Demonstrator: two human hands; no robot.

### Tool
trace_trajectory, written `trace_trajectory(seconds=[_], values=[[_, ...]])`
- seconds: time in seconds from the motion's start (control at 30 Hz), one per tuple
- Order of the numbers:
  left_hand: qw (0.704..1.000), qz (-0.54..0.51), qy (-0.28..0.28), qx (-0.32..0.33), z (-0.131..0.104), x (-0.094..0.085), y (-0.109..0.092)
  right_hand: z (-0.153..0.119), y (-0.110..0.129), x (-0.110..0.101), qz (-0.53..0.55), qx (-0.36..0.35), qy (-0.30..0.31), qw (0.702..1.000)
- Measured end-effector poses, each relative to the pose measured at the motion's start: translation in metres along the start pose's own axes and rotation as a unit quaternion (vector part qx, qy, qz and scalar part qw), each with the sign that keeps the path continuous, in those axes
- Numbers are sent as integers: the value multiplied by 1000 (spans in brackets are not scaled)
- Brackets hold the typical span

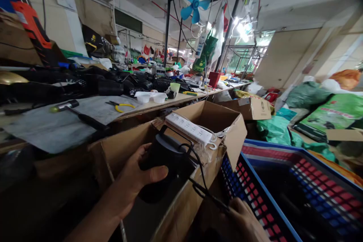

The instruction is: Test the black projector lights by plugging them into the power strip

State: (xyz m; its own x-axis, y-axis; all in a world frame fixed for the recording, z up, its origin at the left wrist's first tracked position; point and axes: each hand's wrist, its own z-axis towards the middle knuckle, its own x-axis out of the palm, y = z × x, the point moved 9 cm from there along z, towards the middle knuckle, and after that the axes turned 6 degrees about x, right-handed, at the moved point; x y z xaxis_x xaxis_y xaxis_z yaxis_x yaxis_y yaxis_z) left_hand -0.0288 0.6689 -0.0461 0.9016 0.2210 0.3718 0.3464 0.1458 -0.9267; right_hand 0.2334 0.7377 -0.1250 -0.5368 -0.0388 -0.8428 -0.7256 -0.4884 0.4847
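Note:
A black cylindrical device (163,162) with a handle on top is gripped in my left hand (138,181), thumb across its near side, over an open cardboard box (181,204). From the device a black cable (201,166) runs down to the right. My right hand (244,219), low in the frame, has its fingers closed round that cable. Behind the device, a white power strip (188,127) lies across the edge of the boxes.
A blue, red and white plastic basket (269,204) with dark items stands at the right. On the left, a workbench (176,100) carries black devices, a hammer (85,117) and yellow-handled pliers (121,106). A blue fan (195,3) hangs above.

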Motion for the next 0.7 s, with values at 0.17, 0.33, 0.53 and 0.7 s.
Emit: trace_trajectory(seconds=[0.17,0.33,0.53,0.7], values=[[998,-5,64,-11,16,5,3,106,16,-37,42,-26,-32,998],[997,27,56,33,47,-5,8,208,15,-49,27,14,-124,992],[992,106,3,73,84,-29,23,258,10,-32,-46,26,-151,987],[984,139,-31,105,94,-43,30,265,9,-30,-82,10,-152,985]])
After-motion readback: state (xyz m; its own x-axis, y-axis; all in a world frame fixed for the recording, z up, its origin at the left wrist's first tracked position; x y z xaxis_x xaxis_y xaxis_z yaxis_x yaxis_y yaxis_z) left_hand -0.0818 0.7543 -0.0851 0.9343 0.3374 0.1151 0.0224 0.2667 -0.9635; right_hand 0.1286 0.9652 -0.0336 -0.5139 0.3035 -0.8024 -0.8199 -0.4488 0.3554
